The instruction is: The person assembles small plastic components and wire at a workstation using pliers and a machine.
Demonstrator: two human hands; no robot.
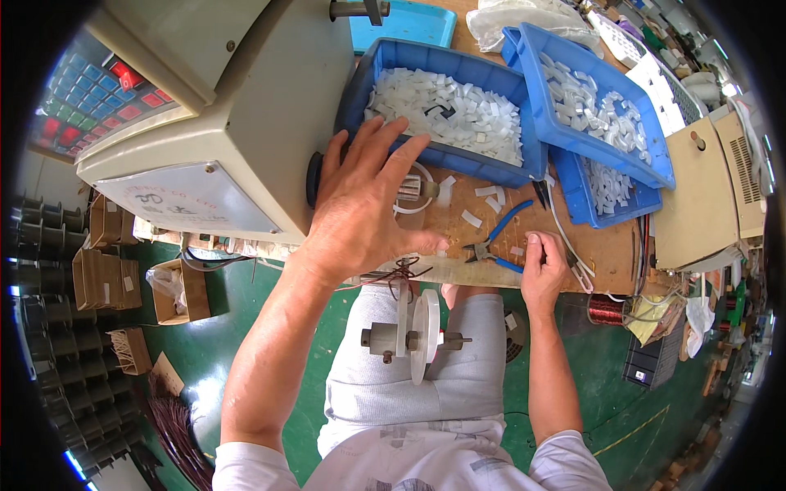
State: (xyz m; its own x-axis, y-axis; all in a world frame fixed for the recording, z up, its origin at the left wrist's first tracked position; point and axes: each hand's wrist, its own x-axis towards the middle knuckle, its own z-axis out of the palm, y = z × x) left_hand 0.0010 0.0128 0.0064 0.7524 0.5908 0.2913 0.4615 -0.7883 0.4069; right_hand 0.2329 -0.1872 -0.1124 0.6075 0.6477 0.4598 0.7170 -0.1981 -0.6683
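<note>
Right now I am watching through the head view as the left hand (360, 200) is spreading wide, palm down, its fingers parted and its thumb pointing toward the right. It is covering part of a ribbed metal cylinder (409, 189) beside the beige machine (270, 106); whether the two are touching, I cannot tell. A dark round knob (313, 180) is showing just beside the fingers.

Meanwhile, the right hand (546, 272) is curling its fingers in at the front edge of the wooden bench (610, 250); I cannot tell whether it is pinching something small. Pliers with blue handles (485, 248) are lying just left of it, among loose white pieces (472, 218).

Behind, a large blue bin (483, 168) is holding many more such pieces, and a tilted blue bin (536, 90) is resting partly over a lower one. A white disc (426, 335) is standing on edge on a metal shaft above the lap.
</note>
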